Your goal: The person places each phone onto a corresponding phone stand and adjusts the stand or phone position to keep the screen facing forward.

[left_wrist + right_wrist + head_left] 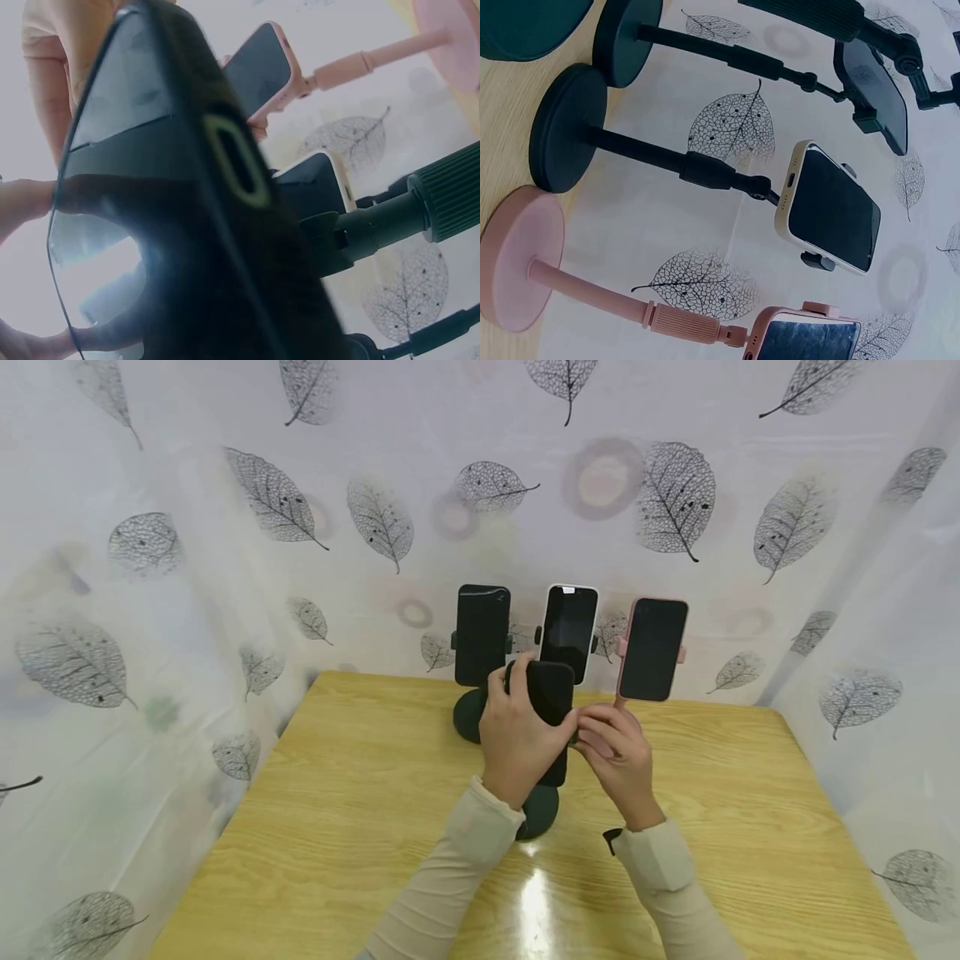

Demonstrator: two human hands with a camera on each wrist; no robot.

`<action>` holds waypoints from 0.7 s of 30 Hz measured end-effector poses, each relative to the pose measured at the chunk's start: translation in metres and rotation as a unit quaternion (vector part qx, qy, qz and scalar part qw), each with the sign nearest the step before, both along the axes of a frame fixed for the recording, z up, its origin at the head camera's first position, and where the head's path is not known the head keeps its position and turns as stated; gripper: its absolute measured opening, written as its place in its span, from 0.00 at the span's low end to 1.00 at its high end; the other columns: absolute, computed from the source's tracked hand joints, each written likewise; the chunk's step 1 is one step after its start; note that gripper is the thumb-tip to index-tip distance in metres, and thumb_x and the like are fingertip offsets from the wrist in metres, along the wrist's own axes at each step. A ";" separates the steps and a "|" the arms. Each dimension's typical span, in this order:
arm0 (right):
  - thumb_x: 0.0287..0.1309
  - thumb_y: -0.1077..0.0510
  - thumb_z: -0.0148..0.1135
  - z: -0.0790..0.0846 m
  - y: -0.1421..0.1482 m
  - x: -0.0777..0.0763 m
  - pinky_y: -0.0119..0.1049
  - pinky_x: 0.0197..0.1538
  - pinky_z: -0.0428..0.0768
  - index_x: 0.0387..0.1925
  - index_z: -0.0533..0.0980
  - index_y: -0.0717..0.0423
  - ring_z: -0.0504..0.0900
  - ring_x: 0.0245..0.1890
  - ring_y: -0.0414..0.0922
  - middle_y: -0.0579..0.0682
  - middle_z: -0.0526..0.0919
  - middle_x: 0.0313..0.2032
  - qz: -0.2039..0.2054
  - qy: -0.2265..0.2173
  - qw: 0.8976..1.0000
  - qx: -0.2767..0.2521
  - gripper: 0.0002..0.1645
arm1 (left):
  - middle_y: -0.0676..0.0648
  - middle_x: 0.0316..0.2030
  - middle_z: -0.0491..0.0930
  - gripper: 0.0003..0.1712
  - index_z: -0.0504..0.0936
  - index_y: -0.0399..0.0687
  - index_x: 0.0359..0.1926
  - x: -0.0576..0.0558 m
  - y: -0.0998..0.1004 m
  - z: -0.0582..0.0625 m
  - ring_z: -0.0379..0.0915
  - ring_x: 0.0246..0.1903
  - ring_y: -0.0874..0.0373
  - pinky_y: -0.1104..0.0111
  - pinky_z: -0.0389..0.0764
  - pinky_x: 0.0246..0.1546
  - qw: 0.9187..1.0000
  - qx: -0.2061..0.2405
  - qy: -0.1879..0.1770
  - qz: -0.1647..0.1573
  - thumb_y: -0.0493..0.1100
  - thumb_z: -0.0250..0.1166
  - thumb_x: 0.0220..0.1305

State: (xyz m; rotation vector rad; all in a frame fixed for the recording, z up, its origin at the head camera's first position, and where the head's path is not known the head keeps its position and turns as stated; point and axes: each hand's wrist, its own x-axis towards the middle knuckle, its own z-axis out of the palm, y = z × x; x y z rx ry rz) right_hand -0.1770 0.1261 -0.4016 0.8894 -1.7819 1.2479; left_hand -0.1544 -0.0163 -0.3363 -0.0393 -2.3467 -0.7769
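My left hand (517,735) grips a black smartphone (551,693), thumb and fingers spread across its screen side. Large in the left wrist view, that smartphone (187,187) shows its charging port and a glossy screen reflecting fingers. At the phone's right edge my right hand (618,752) pinches a small dark green clamp piece (575,738), its fingertips partly hidden. Below the phone shows the round dark green base (540,814) of a phone stand. In the right wrist view the stand's jointed arm (907,64) crosses the top right; neither hand appears there.
Behind stand three phones in holders: a dark phone (482,635) at left, a white-framed phone (570,631) in the middle, and a pink-framed phone (654,649) at right. The pink stand's base (525,259) is on the wooden table (360,793). A leaf-print curtain (480,435) surrounds it.
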 end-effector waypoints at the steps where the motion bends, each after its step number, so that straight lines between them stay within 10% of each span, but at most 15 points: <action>1: 0.53 0.52 0.64 0.000 0.001 0.000 0.28 0.58 0.69 0.33 0.81 0.72 0.77 0.44 0.42 0.66 0.81 0.35 0.002 -0.009 1.000 0.002 0.22 | 0.39 0.47 0.73 0.45 0.68 0.50 0.60 0.000 0.000 0.000 0.76 0.34 0.50 0.62 0.82 0.31 1.000 -0.002 0.000 -0.001 0.57 0.75 0.41; 6: 0.50 0.67 0.67 0.003 0.002 0.005 0.25 0.57 0.71 0.39 0.79 0.74 0.76 0.48 0.36 0.56 0.81 0.43 0.070 -0.078 0.994 -0.018 0.14 | 0.38 0.48 0.72 0.45 0.67 0.48 0.59 -0.001 0.000 0.003 0.77 0.33 0.50 0.62 0.82 0.31 1.000 -0.005 -0.002 0.004 0.57 0.76 0.41; 13: 0.50 0.77 0.60 0.006 -0.004 0.009 0.28 0.52 0.78 0.40 0.66 0.86 0.79 0.48 0.39 0.49 0.76 0.49 0.233 -0.157 0.950 -0.133 0.17 | 0.39 0.47 0.71 0.47 0.66 0.49 0.60 -0.005 -0.003 0.001 0.76 0.29 0.52 0.64 0.81 0.28 1.000 -0.008 -0.007 -0.012 0.60 0.76 0.41; 17: 0.49 0.78 0.60 0.005 -0.007 0.009 0.26 0.50 0.78 0.37 0.66 0.86 0.80 0.46 0.38 0.50 0.76 0.46 0.228 -0.158 0.950 -0.145 0.15 | 0.41 0.50 0.70 0.48 0.60 0.53 0.66 -0.007 -0.015 -0.008 0.74 0.28 0.54 0.66 0.79 0.27 0.996 0.009 -0.034 -0.087 0.61 0.71 0.48; 21: 0.46 0.82 0.59 0.004 -0.009 0.010 0.26 0.48 0.79 0.36 0.67 0.86 0.80 0.44 0.39 0.52 0.77 0.44 0.223 -0.155 0.951 -0.151 0.14 | 0.43 0.61 0.66 0.44 0.51 0.56 0.71 -0.007 -0.034 -0.018 0.74 0.50 0.51 0.60 0.78 0.47 0.977 0.066 -0.053 -0.193 0.53 0.65 0.59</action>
